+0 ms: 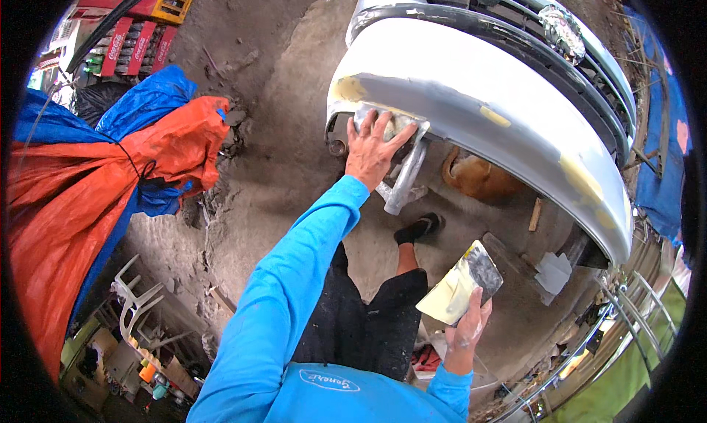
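Note:
A light grey car bumper (442, 69) stands in front of me, with yellowish filler patches along its lower part. My left hand (372, 149) reaches to its left end, fingers pressed over a flat, pale putty spreader (420, 122) against the surface. What lies beneath the fingers is hidden. Lower and to the right, my right hand (469, 323) grips a flat mixing board (460, 283). Cream-yellow putty covers much of that board, and its far corner is dark grey. The board is held tilted, apart from the bumper.
A brown animal (480, 176) lies under the bumper beside a grey stand leg (405, 180). Orange tarpaulin (110, 180) and blue tarpaulin (151, 103) bulge at left. Bottle crates (136, 47) sit far left. A white plastic chair (140, 305) lies lower left; white paper (552, 272) lies at right.

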`<state>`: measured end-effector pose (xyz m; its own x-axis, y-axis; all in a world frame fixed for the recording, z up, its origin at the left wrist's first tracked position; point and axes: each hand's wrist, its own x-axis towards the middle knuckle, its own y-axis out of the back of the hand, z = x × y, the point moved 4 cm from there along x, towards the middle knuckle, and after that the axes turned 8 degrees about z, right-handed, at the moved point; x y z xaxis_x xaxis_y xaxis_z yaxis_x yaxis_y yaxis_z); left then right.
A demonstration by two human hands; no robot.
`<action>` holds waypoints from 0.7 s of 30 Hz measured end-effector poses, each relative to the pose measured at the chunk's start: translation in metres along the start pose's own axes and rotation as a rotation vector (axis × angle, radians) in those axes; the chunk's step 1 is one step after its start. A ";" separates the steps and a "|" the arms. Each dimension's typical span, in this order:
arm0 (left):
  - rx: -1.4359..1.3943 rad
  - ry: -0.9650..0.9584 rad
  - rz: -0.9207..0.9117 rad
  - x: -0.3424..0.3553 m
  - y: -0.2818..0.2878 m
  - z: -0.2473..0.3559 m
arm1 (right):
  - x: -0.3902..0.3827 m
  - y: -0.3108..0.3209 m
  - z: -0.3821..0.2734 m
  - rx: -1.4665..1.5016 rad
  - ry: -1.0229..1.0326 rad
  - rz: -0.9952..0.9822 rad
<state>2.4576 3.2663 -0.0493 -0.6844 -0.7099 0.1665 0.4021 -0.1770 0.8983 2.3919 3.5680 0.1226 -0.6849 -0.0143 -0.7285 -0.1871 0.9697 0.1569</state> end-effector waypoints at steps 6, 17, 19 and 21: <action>0.042 0.026 -0.050 -0.002 -0.008 0.004 | 0.002 0.002 0.004 0.018 0.000 0.002; 0.051 0.036 0.032 -0.003 -0.002 -0.035 | 0.002 -0.001 0.006 -0.020 -0.006 0.045; 0.051 0.039 0.028 0.001 -0.017 -0.043 | 0.002 -0.004 0.008 -0.009 -0.004 0.033; 0.044 0.038 0.015 -0.009 -0.024 -0.043 | 0.003 -0.005 0.010 -0.005 0.004 0.010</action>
<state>2.4804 3.2479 -0.0902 -0.6548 -0.7375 0.1652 0.3845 -0.1368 0.9129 2.3976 3.5658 0.1134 -0.6896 -0.0051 -0.7242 -0.1832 0.9687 0.1676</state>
